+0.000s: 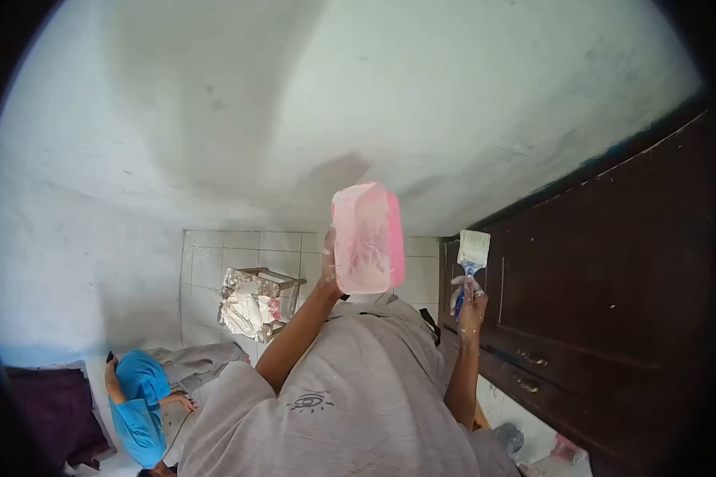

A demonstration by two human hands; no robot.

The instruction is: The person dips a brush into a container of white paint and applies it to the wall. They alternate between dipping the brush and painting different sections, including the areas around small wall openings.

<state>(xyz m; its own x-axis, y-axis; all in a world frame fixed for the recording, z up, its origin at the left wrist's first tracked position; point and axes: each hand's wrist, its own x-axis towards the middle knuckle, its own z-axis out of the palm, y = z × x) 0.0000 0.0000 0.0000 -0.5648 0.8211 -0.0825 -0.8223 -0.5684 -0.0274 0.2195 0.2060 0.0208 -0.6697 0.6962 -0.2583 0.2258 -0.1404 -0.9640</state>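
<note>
A pink plastic container (pixel 366 238), smeared with white paint inside, is held up in front of the wall (pixel 358 95). My left hand (pixel 329 266) grips its left side, most of the fingers hidden behind it. On the right, my right hand (pixel 471 306) is closed around the handle of a paintbrush (pixel 474 248). The brush's bristles point up and are coated with white paint, close to the dark wooden cabinet (pixel 581 278). White paint spots mark the fingers of my right hand.
A paint-spattered stool (pixel 282 280) with crumpled, stained material (pixel 248 312) stands on the tiled floor (pixel 207 262). At the lower left, another person in a blue shirt (pixel 143 397) is seated low beside a dark purple cloth (pixel 48 413). Metal handles (pixel 531 358) project from the cabinet.
</note>
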